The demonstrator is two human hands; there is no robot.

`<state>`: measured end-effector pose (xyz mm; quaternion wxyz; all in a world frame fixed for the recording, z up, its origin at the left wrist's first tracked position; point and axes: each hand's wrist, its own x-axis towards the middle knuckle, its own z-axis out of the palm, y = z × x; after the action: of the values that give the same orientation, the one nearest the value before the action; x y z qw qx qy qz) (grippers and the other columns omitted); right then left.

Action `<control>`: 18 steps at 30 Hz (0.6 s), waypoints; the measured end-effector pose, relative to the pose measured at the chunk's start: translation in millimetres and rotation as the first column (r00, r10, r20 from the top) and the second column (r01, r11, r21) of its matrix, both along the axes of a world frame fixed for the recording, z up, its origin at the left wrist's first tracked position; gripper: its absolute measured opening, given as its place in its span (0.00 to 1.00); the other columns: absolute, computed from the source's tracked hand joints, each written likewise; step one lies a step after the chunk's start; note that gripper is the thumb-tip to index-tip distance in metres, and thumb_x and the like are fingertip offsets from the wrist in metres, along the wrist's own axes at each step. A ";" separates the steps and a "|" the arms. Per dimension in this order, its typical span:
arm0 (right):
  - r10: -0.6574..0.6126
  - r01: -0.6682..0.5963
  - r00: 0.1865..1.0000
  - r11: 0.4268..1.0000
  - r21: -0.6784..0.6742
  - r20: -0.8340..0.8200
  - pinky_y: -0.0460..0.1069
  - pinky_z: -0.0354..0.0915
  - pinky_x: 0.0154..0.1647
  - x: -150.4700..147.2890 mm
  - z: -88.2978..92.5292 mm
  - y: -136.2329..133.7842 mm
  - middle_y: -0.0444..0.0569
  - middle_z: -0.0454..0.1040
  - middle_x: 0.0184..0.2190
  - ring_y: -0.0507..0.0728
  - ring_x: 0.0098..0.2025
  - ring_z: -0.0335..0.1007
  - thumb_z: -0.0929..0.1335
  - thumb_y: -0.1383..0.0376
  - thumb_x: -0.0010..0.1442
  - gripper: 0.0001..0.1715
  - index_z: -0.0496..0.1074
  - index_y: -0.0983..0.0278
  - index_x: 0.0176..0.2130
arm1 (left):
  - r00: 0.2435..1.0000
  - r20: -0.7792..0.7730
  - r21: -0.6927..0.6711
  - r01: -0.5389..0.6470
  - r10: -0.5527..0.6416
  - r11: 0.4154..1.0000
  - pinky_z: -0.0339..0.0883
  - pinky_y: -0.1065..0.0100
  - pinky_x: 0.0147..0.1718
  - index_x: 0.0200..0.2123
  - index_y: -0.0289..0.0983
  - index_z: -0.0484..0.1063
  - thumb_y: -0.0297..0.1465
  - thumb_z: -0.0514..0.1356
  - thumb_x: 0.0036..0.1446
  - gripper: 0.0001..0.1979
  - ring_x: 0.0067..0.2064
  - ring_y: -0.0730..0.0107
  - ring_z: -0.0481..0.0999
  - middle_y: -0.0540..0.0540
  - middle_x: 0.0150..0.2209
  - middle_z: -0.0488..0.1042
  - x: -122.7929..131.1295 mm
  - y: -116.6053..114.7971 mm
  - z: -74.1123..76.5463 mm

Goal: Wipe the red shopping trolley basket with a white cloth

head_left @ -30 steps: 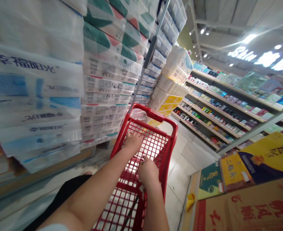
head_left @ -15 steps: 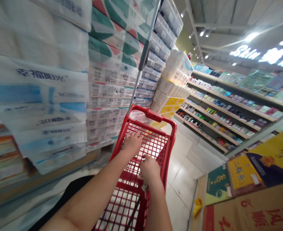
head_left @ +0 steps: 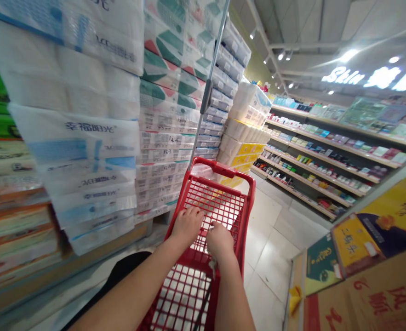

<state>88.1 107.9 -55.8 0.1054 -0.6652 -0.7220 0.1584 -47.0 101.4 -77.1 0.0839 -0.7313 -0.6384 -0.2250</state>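
Both hands are on a red shopping cart (head_left: pixel 249 209) with grid panels. My left hand (head_left: pixel 188 225) is closed over the cart's left part, palm down, its fingers bent together. To its right, my right hand (head_left: pixel 220 241) is curled into a fist at the cart, with the fingertips mostly hidden. A small pale thing (head_left: pixel 212 265) hangs beside the right wrist; I cannot make out what it is. A metal pole (head_left: pixel 211 64) with a dark grey clamp (head_left: pixel 206 96) rises from the far left corner of the cart.
Tall stacks of packaged paper rolls (head_left: pixel 102 151) line the left side close to the cart. Cardboard boxes (head_left: pixel 371 294) stand at the lower right. Shelves (head_left: pixel 322 158) of small packaged goods are ahead to the right, past a tiled floor (head_left: pixel 263 239).
The stacks at the left have shifted right in view, and green packs show at the left edge. The cart and both hands sit slightly lower and further right. My left fingers are closer together.
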 end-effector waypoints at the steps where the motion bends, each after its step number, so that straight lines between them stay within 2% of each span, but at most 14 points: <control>1: -0.004 0.004 1.000 1.000 0.004 0.001 0.56 0.66 0.44 0.6 -0.5 -0.6 0.56 0.76 0.46 0.65 0.48 0.73 0.59 0.66 0.57 0.24 0.71 0.61 0.52 | 1.000 0.016 0.018 0.008 -0.008 1.000 0.60 0.60 0.47 0.47 0.41 0.70 0.31 0.49 0.64 0.13 0.51 0.61 0.67 0.43 0.49 0.71 1.0 -0.7 -0.9; 4: -0.016 0.016 1.000 1.000 -0.002 0.004 0.55 0.66 0.44 2.0 -1.1 -1.3 0.56 0.76 0.46 0.64 0.48 0.73 0.60 0.66 0.57 0.25 0.71 0.60 0.53 | 1.000 0.024 0.032 0.018 -0.019 0.999 0.60 0.60 0.46 0.45 0.41 0.71 0.31 0.48 0.64 0.13 0.50 0.61 0.67 0.42 0.49 0.71 4.2 -1.5 -2.1; 7: -0.022 0.023 1.000 1.000 -0.010 0.013 0.54 0.66 0.43 2.6 -1.1 -1.1 0.56 0.76 0.46 0.64 0.48 0.73 0.59 0.66 0.57 0.25 0.71 0.60 0.52 | 0.999 -0.031 -0.013 0.014 -0.014 1.000 0.58 0.56 0.46 0.39 0.39 0.74 0.33 0.49 0.64 0.13 0.47 0.57 0.69 0.41 0.42 0.74 7.8 0.5 -7.0; 11: -0.012 0.012 1.000 1.000 -0.020 0.002 0.52 0.65 0.43 6.1 -2.4 1.2 0.54 0.76 0.46 0.62 0.47 0.73 0.60 0.65 0.58 0.23 0.71 0.60 0.51 | 0.995 -0.091 -0.016 0.028 -0.029 0.999 0.55 0.53 0.48 0.42 0.37 0.74 0.35 0.50 0.64 0.14 0.45 0.56 0.71 0.39 0.40 0.76 13.1 7.7 -19.7; 13: -0.020 0.020 0.996 1.000 -0.005 -0.087 0.50 0.65 0.42 10.7 -3.6 4.2 0.52 0.76 0.45 0.60 0.46 0.73 0.61 0.65 0.57 0.22 0.71 0.60 0.50 | 0.994 -0.101 -0.019 0.040 -0.042 0.999 0.56 0.53 0.47 0.43 0.36 0.74 0.36 0.49 0.64 0.15 0.44 0.56 0.72 0.38 0.40 0.76 14.4 11.5 -23.2; 15: -0.066 0.094 0.974 0.988 0.120 -0.218 0.49 0.65 0.44 16.3 -5.1 8.5 0.52 0.75 0.46 0.58 0.47 0.72 0.60 0.65 0.58 0.23 0.70 0.62 0.52 | 0.994 -0.099 -0.022 0.048 -0.050 0.999 0.56 0.54 0.45 0.41 0.36 0.74 0.35 0.48 0.65 0.16 0.43 0.56 0.72 0.39 0.39 0.77 14.3 13.8 -22.3; 16: -0.089 0.156 0.956 0.961 0.226 -0.281 0.48 0.65 0.46 18.9 -6.2 10.8 0.54 0.73 0.47 0.58 0.48 0.71 0.59 0.66 0.59 0.24 0.69 0.63 0.53 | 0.994 -0.095 -0.023 0.050 -0.052 0.998 0.57 0.54 0.43 0.40 0.37 0.74 0.34 0.48 0.65 0.16 0.43 0.56 0.72 0.39 0.39 0.77 13.8 14.4 -20.5; 18: -0.094 0.248 0.933 0.868 0.430 -0.348 0.49 0.62 0.53 22.3 -9.4 15.2 0.57 0.69 0.52 0.58 0.52 0.67 0.57 0.67 0.60 0.27 0.65 0.66 0.57 | 0.995 -0.082 -0.026 0.058 -0.060 0.998 0.57 0.55 0.42 0.39 0.37 0.75 0.33 0.47 0.65 0.16 0.42 0.56 0.73 0.40 0.37 0.77 12.3 14.6 -15.4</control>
<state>110.4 123.0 -65.2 0.3902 -0.6481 -0.6498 0.0743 -34.7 116.0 -92.5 0.0949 -0.7593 -0.6152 -0.1894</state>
